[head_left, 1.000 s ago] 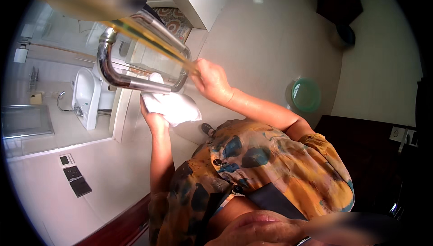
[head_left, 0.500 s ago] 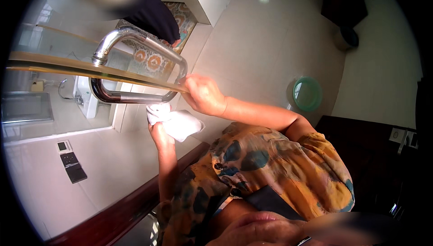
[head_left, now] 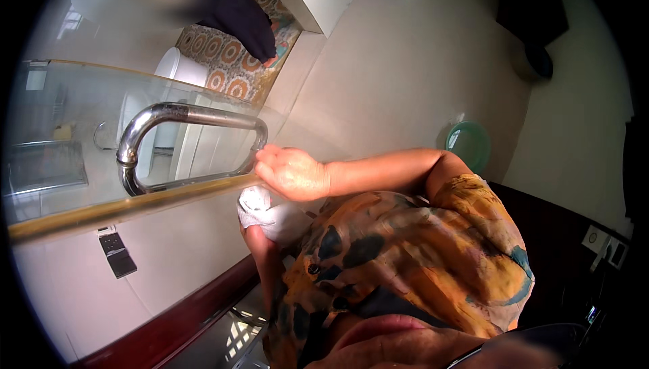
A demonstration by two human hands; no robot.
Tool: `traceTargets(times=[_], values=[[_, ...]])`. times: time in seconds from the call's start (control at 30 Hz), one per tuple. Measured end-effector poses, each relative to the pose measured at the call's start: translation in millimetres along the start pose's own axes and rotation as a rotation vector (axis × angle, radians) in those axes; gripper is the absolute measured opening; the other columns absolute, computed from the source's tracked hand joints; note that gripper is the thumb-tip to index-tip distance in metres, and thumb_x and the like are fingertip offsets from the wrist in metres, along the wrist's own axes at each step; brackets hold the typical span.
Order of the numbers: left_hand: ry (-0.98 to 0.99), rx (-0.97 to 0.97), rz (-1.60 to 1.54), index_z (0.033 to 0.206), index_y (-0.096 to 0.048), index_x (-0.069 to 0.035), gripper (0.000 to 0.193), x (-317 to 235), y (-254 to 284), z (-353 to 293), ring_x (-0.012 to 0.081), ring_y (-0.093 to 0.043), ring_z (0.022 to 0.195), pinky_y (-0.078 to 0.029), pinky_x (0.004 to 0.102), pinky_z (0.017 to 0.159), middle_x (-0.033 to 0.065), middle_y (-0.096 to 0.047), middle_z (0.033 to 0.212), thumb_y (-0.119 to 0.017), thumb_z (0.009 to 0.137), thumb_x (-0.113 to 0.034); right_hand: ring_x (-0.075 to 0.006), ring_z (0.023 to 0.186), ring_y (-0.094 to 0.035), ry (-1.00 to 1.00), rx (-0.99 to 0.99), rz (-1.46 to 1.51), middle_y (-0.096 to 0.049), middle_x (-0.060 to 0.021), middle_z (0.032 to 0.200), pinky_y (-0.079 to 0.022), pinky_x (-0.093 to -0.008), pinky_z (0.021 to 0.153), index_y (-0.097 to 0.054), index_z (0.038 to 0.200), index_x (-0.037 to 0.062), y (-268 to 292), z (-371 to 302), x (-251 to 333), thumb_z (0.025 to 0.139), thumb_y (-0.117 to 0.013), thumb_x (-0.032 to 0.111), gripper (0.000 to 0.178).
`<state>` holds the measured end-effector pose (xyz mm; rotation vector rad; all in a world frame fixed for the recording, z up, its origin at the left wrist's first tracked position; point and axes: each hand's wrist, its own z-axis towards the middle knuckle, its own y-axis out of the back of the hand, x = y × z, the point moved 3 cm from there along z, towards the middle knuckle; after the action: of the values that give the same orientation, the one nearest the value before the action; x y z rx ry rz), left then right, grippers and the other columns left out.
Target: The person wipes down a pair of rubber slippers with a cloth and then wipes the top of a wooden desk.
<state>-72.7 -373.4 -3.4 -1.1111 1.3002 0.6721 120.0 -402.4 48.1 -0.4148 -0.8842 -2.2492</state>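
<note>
My right hand (head_left: 292, 173) is closed on the edge of a clear glass door (head_left: 135, 210), just beside its handle. The chrome loop handle (head_left: 209, 113) passes through the pane, with a bar on each side. A bunched white cloth (head_left: 257, 208) is in my left hand (head_left: 251, 232), below the door edge and close to my body. The cloth and the door hide most of the left fingers. Between the cloth and the near handle bar there is a small gap.
Behind the glass, another person in dark trousers (head_left: 236, 21) is on a patterned floor (head_left: 233, 55) near a white bin (head_left: 182, 68). A green basin (head_left: 468, 146) and a dark bin (head_left: 534, 61) stand on the right. Wall switches (head_left: 116, 254) are at the left.
The glass door has swung toward me, its top edge now lower in view. My right hand moved with it. My left hand and the cloth have drawn back from the handle.
</note>
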Motion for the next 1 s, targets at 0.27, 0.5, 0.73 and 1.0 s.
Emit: traceTargets(times=[0.27,0.5,0.73,1.0], values=[[0.252,-0.101,0.171,0.124,-0.044,0.002,0.053,23,-19,1,0.0201,-0.055,0.103,-0.044,0.0323,0.087,0.0106,-0.054,0.114,-0.056,0.081,-0.025,-0.0324,0.110,-0.046,-0.021,0.241,0.310,-0.040,-0.0203,0.130,-0.047,-0.0372,0.083,-0.036,0.130,-0.0006,-6,-30,-26,0.073,-0.060,0.016,0.064],[0.307,0.085,0.543,0.117,-0.050,0.000,0.041,-2,-61,-8,0.0132,-0.055,0.096,-0.043,0.0274,0.084,0.0060,-0.058,0.108,-0.059,0.077,-0.006,-0.0342,0.125,-0.035,-0.046,0.519,0.575,-0.022,-0.0152,0.145,-0.034,-0.0418,0.100,-0.029,0.135,0.0021,-3,-40,-50,0.077,-0.061,0.026,0.070],[0.153,0.005,0.530,0.111,-0.051,0.001,0.038,5,-55,-1,0.0110,-0.054,0.092,-0.042,0.0254,0.083,0.0032,-0.057,0.102,-0.061,0.075,-0.002,-0.0345,0.137,-0.007,0.056,0.612,0.705,-0.002,-0.0260,0.146,-0.013,-0.0384,0.111,-0.009,0.138,-0.0094,-3,-44,-44,0.080,-0.062,0.036,0.091],[0.163,-0.086,0.525,0.104,-0.053,-0.001,0.029,5,-51,-10,0.0099,-0.053,0.087,-0.043,0.0248,0.079,0.0014,-0.057,0.095,-0.058,0.077,-0.003,-0.0343,0.137,0.000,0.062,0.742,0.764,0.005,-0.0258,0.146,-0.010,-0.0367,0.111,-0.003,0.139,-0.0069,-18,-41,-39,0.077,-0.066,0.035,0.098]])
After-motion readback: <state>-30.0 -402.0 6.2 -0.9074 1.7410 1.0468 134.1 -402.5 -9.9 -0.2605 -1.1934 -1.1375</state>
